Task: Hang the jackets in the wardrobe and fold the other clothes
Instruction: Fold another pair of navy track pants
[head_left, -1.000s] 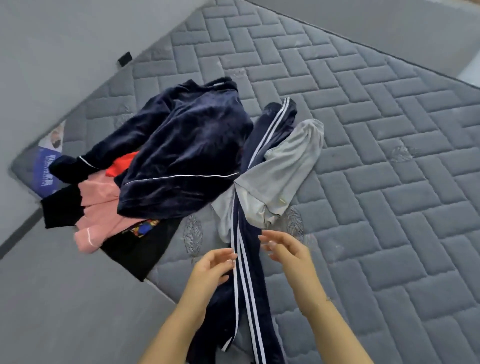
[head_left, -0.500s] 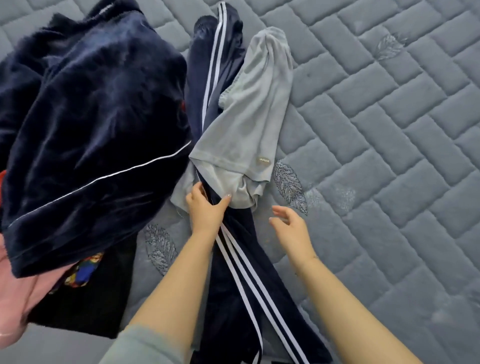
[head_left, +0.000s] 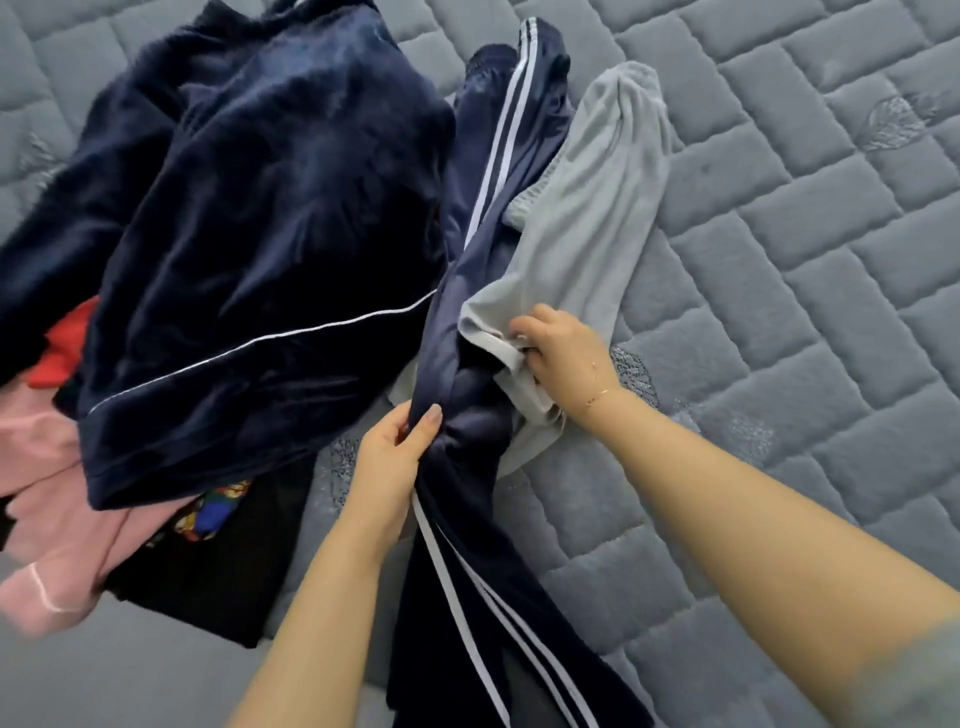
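Note:
Navy track trousers with white side stripes (head_left: 483, 545) lie lengthwise down the middle of the mattress. My left hand (head_left: 387, 467) grips a bunched fold of them near their middle. A light grey garment (head_left: 587, 208) lies over the trousers to the right. My right hand (head_left: 563, 353) pinches the grey garment's hem, fingers curled into the cloth. A dark navy velvet jacket with thin white piping (head_left: 249, 249) lies heaped to the left, touching the trousers.
Under the jacket lie a pink garment (head_left: 47, 493), a red one (head_left: 65, 348) and a black one with a colourful print (head_left: 208, 561). The grey quilted mattress (head_left: 805, 260) stretches to the right. The mattress edge runs along the lower left.
My right hand moved up from the mattress and took hold of the grey garment's hem. My left hand closed round the trousers and bunched them. The camera moved closer.

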